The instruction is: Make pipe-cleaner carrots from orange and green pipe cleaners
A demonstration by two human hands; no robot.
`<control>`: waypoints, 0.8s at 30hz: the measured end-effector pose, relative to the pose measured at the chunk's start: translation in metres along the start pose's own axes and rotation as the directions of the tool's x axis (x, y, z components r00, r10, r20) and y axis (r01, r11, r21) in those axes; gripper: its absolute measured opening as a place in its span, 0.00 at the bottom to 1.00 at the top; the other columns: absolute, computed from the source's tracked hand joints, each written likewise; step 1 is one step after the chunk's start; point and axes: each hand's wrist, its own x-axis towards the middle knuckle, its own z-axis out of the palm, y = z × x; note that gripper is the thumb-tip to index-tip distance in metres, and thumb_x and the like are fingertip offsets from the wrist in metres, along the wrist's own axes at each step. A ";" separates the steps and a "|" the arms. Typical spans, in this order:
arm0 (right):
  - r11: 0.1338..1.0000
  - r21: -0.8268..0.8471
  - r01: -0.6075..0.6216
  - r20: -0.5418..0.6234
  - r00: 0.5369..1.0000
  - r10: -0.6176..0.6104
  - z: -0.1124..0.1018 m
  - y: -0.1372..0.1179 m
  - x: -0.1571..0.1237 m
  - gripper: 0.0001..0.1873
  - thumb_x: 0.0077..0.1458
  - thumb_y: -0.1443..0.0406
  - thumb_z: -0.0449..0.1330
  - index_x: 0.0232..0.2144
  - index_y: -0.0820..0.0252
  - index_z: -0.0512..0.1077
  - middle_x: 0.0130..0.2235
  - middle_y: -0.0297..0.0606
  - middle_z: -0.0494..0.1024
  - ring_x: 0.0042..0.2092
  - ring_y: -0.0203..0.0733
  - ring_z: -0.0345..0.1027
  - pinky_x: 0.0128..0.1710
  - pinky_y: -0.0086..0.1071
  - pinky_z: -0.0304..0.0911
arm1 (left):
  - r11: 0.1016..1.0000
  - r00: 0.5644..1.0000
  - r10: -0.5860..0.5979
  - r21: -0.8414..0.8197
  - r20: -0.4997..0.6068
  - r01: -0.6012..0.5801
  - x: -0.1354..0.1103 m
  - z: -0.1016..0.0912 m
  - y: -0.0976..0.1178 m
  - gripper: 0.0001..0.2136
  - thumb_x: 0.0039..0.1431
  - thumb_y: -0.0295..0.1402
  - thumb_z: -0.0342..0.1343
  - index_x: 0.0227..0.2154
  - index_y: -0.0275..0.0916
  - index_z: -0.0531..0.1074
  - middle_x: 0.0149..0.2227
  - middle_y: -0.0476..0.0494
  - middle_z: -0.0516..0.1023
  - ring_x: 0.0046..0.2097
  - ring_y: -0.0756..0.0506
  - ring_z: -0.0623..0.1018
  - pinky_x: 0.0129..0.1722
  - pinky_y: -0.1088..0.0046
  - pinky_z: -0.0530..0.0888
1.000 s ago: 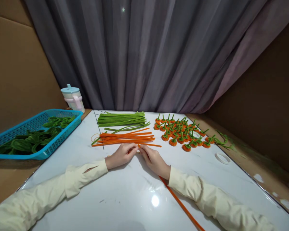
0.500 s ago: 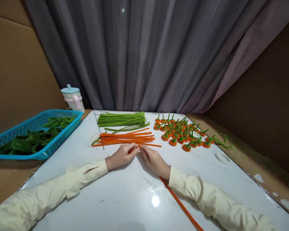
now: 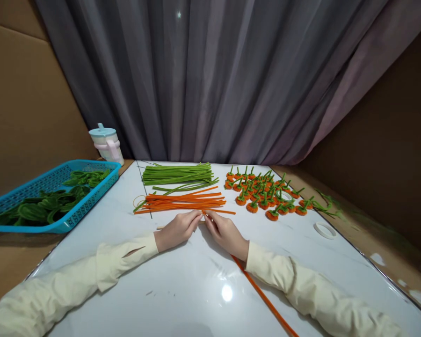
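My left hand [image 3: 176, 230] and my right hand [image 3: 225, 233] meet fingertip to fingertip at the middle of the white table [image 3: 182, 290]. Both pinch the end of a long orange pipe cleaner [image 3: 263, 299], which runs back under my right wrist toward the near edge. A thin wooden stick [image 3: 160, 227] pokes out to the left from under my left hand. Just beyond my fingers lies a bundle of orange pipe cleaners [image 3: 182, 202], with a bundle of green pipe cleaners [image 3: 177, 174] behind it.
Several small orange coils with green stems [image 3: 263, 193] cover the far right of the table. A white tape ring [image 3: 324, 230] lies to their right. A blue basket [image 3: 72, 213] of green loops stands at the left, and a lidded cup [image 3: 106, 142] behind it.
The orange tip that showed between my left fingers half a second ago is covered now. My hands have barely shifted.
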 end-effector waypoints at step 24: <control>0.968 -0.226 0.108 -0.008 0.994 -0.112 0.002 0.007 -0.001 0.10 0.63 0.67 0.44 0.38 0.61 0.65 0.30 0.39 0.75 0.29 0.39 0.70 0.27 0.27 0.59 | 0.975 0.999 -0.003 0.223 0.045 -0.007 -0.006 0.003 0.000 0.10 0.65 0.30 0.37 0.40 0.35 0.62 0.32 0.42 0.75 0.29 0.46 0.77 0.28 0.73 0.71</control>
